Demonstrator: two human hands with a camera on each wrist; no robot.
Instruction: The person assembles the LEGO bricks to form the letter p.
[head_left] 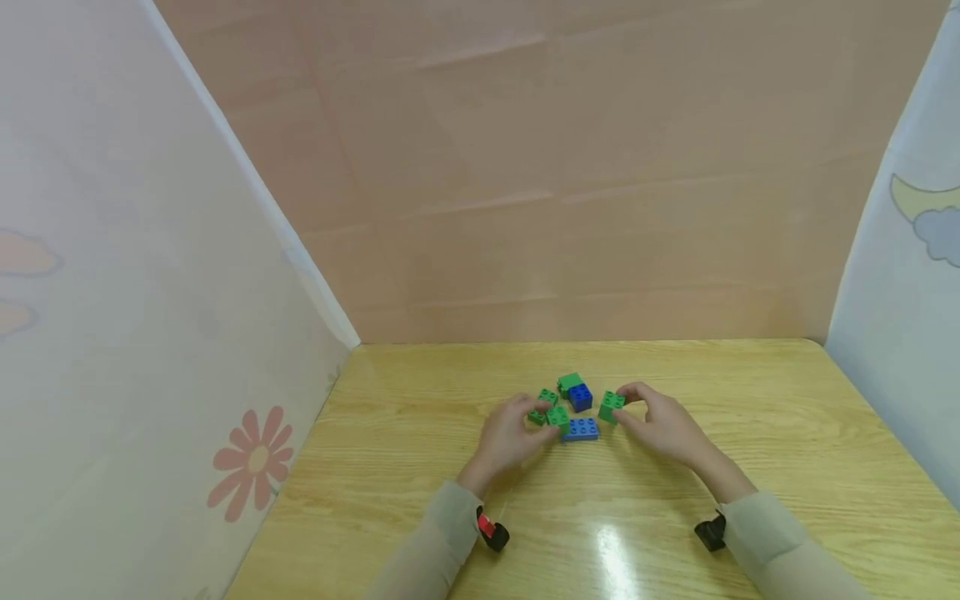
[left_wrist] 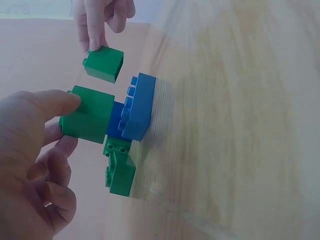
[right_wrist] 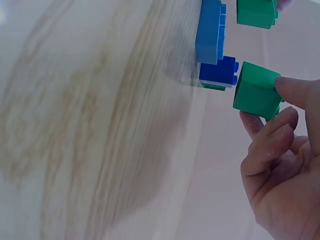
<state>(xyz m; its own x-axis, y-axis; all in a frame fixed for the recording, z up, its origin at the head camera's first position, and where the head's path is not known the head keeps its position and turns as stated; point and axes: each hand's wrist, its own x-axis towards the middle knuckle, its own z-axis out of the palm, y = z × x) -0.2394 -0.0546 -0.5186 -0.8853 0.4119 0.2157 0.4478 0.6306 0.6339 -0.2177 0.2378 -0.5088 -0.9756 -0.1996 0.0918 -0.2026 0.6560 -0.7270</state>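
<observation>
Left hand (head_left: 510,435) pinches one green four-stud brick (head_left: 557,419) left of the light-blue studded brick (head_left: 583,429), right hand (head_left: 666,427) another green brick (head_left: 611,407) right of it; level, steady grips appear advisable.

The left hand (head_left: 506,435) pinches a boxy green plastic block (head_left: 557,418), the right hand (head_left: 666,423) a second boxy green block (head_left: 611,407).

- Left green block (head_left: 557,419): squarish, studs on top, pinched in left hand (head_left: 510,433), raised off counter (head_left: 420,392).
- Right green block (head_left: 611,406): four studs up, hollow beneath, pinched in right hand (head_left: 670,427), also lifted, apart from the first.
</observation>
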